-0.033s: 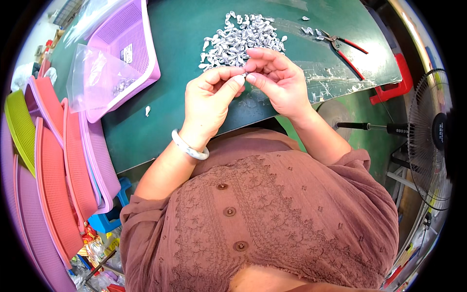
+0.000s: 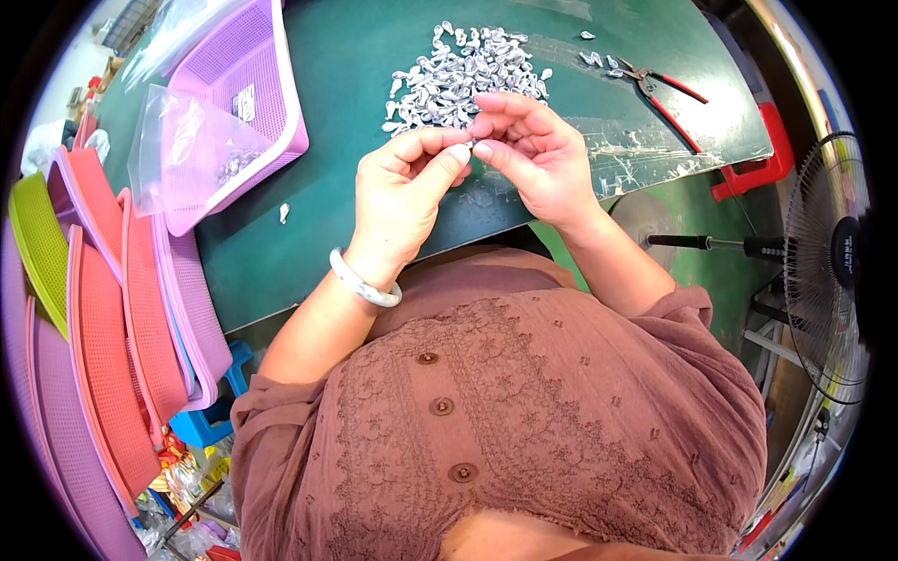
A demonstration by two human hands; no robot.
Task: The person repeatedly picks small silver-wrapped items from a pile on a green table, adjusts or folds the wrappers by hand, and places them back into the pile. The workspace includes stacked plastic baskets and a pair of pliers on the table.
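Observation:
My left hand (image 2: 398,192), with a pale bangle (image 2: 363,280) on its wrist, is closed in a pinch between thumb and fingers. The thumb and fingers of my right hand (image 2: 543,164) meet it tip to tip. Between them sits a small silver-grey piece (image 2: 471,145), mostly hidden by the fingertips. Just beyond both hands a pile of small silver-grey, teardrop-shaped pieces (image 2: 458,79) lies on the green table (image 2: 346,56). One loose piece (image 2: 283,213) rests apart, left of my left hand.
At left a lilac basket (image 2: 292,112) holds a clear plastic bag (image 2: 173,154) with small pieces in it. Stacked coloured baskets (image 2: 103,355) stand beside the table. Red-handled pliers (image 2: 669,117) lie at the right, near a few loose pieces. A fan (image 2: 823,262) stands further right.

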